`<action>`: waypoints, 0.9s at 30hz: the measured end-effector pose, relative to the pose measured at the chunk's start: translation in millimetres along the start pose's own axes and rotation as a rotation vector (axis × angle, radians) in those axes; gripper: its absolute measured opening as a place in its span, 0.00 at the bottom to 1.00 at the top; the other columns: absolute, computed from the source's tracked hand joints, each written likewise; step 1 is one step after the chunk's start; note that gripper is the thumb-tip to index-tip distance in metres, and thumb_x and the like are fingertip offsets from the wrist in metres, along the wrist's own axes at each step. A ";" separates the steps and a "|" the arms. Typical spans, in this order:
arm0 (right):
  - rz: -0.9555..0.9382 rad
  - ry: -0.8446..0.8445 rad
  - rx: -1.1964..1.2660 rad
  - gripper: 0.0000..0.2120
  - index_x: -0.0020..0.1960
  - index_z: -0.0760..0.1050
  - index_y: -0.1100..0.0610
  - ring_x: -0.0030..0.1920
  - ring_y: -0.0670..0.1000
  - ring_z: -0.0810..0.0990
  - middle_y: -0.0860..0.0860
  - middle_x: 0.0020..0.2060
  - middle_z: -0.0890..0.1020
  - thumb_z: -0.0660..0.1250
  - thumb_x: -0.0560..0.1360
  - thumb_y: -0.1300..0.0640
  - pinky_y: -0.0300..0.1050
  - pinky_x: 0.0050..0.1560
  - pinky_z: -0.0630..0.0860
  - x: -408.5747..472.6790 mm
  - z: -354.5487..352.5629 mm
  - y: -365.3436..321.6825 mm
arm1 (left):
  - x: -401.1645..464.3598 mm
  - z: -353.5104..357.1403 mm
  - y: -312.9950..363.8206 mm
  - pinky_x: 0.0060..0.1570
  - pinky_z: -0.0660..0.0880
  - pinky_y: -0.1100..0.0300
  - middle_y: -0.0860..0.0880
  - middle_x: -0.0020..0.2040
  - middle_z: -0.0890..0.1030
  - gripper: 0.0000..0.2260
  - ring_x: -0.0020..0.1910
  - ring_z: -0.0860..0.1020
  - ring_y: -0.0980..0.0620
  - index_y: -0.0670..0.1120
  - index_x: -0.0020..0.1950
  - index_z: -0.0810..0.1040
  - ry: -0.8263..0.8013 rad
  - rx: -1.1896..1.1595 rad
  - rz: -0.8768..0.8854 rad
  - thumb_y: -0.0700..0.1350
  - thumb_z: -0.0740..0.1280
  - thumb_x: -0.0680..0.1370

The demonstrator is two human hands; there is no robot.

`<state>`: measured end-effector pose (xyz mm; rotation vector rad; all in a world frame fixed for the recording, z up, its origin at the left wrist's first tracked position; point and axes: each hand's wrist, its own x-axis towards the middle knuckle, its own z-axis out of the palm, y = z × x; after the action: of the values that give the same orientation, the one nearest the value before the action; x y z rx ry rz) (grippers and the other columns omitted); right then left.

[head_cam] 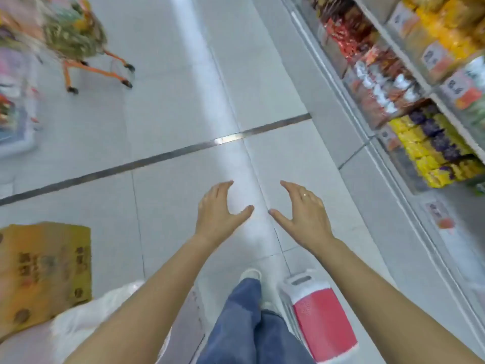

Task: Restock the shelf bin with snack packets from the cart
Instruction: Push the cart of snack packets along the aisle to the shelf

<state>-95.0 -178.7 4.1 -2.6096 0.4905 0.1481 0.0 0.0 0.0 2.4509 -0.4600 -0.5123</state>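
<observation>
Both hands are empty, so this looks like the trip back for more stock. The cart [76,35], heaped with snack packets, stands well ahead of the left hand [219,210], across the dark floor seam; the shelf [409,106] with its filled bins runs well off beside the right hand [304,210]. Next comes walking to the cart and gathering packets. The fingers of both hands are spread wide, palms facing each other, touching nothing above the floor [183,114].

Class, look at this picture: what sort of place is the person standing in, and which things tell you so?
Most likely a shop aisle: shelves packed with snack packets and price tags, an orange cart loaded with goods, and a tiled floor.
</observation>
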 end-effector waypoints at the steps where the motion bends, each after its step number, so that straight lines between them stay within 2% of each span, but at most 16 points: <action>1: -0.054 -0.027 0.003 0.32 0.75 0.60 0.52 0.70 0.52 0.66 0.50 0.71 0.68 0.63 0.76 0.40 0.47 0.69 0.58 14.2 7.6 -14.8 | 4.6 -12.4 -14.6 0.69 0.63 0.53 0.50 0.70 0.69 0.33 0.69 0.67 0.49 0.48 0.72 0.66 0.046 -0.004 -0.026 0.60 0.70 0.72; 6: -0.258 -0.145 -0.056 0.32 0.75 0.58 0.51 0.71 0.51 0.65 0.49 0.72 0.66 0.61 0.77 0.40 0.45 0.71 0.55 102.5 26.6 -98.7 | 40.7 -72.8 -86.1 0.68 0.65 0.53 0.50 0.69 0.71 0.31 0.67 0.69 0.49 0.48 0.71 0.68 0.227 -0.050 -0.252 0.61 0.68 0.73; 12: -0.429 -0.169 -0.151 0.31 0.75 0.59 0.52 0.69 0.55 0.67 0.51 0.70 0.69 0.60 0.77 0.39 0.47 0.70 0.55 259.4 48.9 -204.9 | 131.5 -154.1 -173.3 0.68 0.64 0.51 0.50 0.69 0.71 0.29 0.67 0.69 0.49 0.48 0.71 0.68 0.374 -0.107 -0.438 0.60 0.66 0.74; 19: -0.477 -0.211 -0.147 0.30 0.74 0.62 0.54 0.65 0.56 0.71 0.55 0.67 0.72 0.63 0.77 0.42 0.47 0.66 0.59 431.3 56.6 -330.9 | 251.6 -287.5 -242.3 0.67 0.62 0.54 0.51 0.67 0.72 0.26 0.67 0.68 0.49 0.47 0.70 0.70 0.444 -0.118 -0.501 0.57 0.67 0.75; 23: -0.435 -0.216 -0.042 0.28 0.73 0.63 0.55 0.64 0.57 0.71 0.56 0.66 0.72 0.64 0.77 0.45 0.48 0.64 0.62 507.6 61.0 -391.8 | 316.2 -348.0 -273.8 0.67 0.64 0.53 0.50 0.68 0.71 0.25 0.67 0.68 0.49 0.46 0.69 0.71 0.492 -0.186 -0.563 0.56 0.67 0.75; 27: -0.399 -0.268 -0.077 0.28 0.74 0.62 0.55 0.64 0.57 0.71 0.56 0.67 0.72 0.63 0.78 0.47 0.49 0.63 0.64 597.0 87.5 -438.1 | 391.0 -396.1 -318.5 0.67 0.66 0.49 0.48 0.68 0.71 0.25 0.67 0.69 0.48 0.46 0.69 0.71 0.505 -0.217 -0.599 0.55 0.67 0.75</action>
<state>619.5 34.4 5.4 -2.6477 -0.1320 0.3815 584.4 263.8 6.5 2.3585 0.5224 -0.1412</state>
